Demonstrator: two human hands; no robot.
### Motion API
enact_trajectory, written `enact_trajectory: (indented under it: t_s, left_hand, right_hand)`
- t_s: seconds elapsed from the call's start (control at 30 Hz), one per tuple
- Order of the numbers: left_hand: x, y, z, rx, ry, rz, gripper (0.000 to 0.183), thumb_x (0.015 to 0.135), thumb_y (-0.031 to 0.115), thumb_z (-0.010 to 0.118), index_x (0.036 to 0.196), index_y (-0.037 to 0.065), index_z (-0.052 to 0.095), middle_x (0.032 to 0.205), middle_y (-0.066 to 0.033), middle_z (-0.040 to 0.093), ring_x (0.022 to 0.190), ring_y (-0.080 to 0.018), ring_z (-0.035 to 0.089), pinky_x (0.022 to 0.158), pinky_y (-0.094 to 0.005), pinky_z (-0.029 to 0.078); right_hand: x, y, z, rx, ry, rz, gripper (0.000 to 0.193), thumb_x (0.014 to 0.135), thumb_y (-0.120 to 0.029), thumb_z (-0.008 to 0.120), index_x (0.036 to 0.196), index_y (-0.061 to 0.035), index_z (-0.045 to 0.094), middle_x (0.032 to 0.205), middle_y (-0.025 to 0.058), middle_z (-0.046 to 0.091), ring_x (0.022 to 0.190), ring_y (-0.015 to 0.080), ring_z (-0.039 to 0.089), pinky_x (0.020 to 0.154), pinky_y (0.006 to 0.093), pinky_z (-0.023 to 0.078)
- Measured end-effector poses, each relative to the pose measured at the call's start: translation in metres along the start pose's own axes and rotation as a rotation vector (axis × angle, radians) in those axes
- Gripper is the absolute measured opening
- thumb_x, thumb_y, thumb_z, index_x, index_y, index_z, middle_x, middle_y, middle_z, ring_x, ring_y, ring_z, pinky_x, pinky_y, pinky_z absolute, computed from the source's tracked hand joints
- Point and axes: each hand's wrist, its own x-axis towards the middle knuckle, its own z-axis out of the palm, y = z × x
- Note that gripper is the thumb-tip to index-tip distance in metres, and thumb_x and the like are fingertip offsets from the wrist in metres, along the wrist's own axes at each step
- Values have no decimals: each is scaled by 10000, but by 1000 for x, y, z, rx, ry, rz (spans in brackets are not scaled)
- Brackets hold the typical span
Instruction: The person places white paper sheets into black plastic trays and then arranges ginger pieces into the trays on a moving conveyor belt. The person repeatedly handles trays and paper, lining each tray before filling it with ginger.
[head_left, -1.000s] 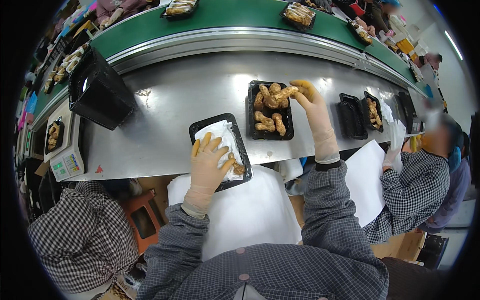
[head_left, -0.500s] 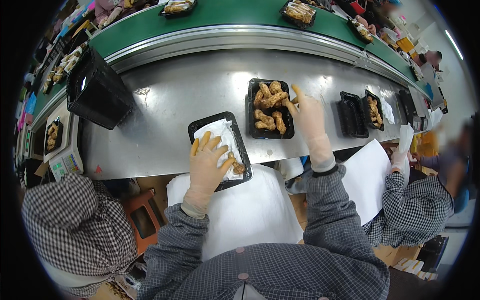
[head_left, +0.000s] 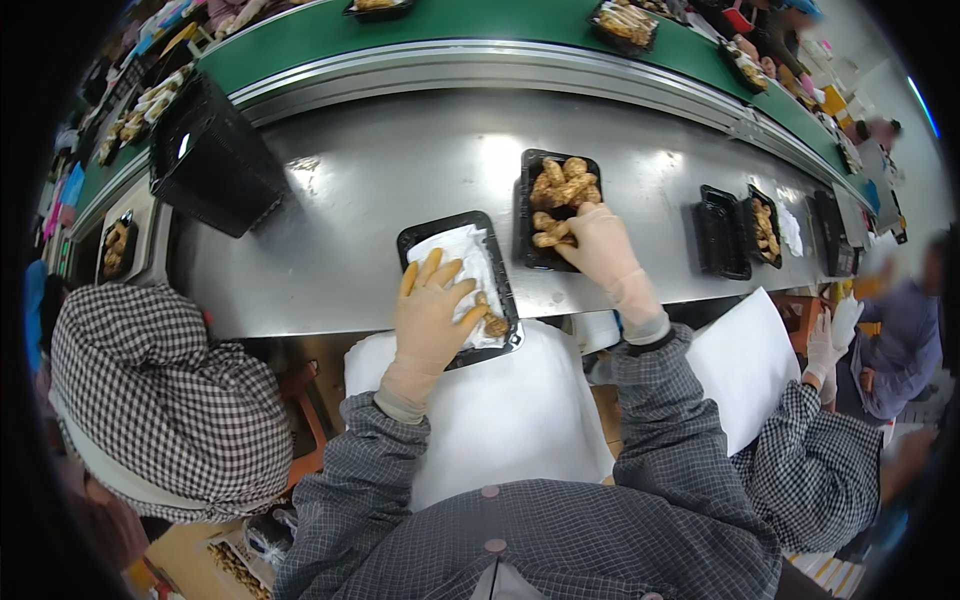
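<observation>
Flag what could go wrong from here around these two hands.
The lined black tray juts past the near edge of the steel table, so it might tip if pressed there. The left hand lies across its white liner, which could crumple. The right hand reaches among piled mushrooms in a second black tray and might knock one loose.

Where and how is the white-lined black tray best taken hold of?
The white-lined black tray is probably best gripped by its long right rim, coming from the right: that straight edge is bare, while the left hand lies spread over the white lining.
</observation>
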Motion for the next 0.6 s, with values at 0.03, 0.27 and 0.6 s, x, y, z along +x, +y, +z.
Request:
enact_trajectory:
  t_s: [0.03, 0.27, 0.6]
  left_hand:
    - [2, 0, -2, 1, -9, 0, 260, 794, 270, 762, 1007, 120, 745, 1231, -110, 634, 1317, -355, 477, 1114, -536, 306]
    - [1, -10, 5, -31, 30, 28, 289, 772, 284, 766, 994, 102, 733, 1226, -104, 626, 1310, -349, 471, 1101, -526, 307]
    - [7, -6, 8, -1, -11, 31, 290, 739, 237, 786, 983, 92, 725, 1263, -99, 619, 1326, -358, 468, 1123, -550, 279]
  right_hand:
    - [-1, 1, -7, 60, 27, 12, 230, 725, -253, 787, 777, -45, 706, 873, 108, 634, 910, 300, 603, 791, 401, 513]
    - [-16, -52, -32, 348, 246, 3, 183, 802, -195, 735, 905, -64, 659, 801, 97, 658, 739, 291, 627, 701, 391, 510]
    - [-1, -121, 30, 67, 170, -104, 214, 773, -215, 660, 909, -52, 637, 877, 60, 616, 840, 235, 590, 692, 356, 458]
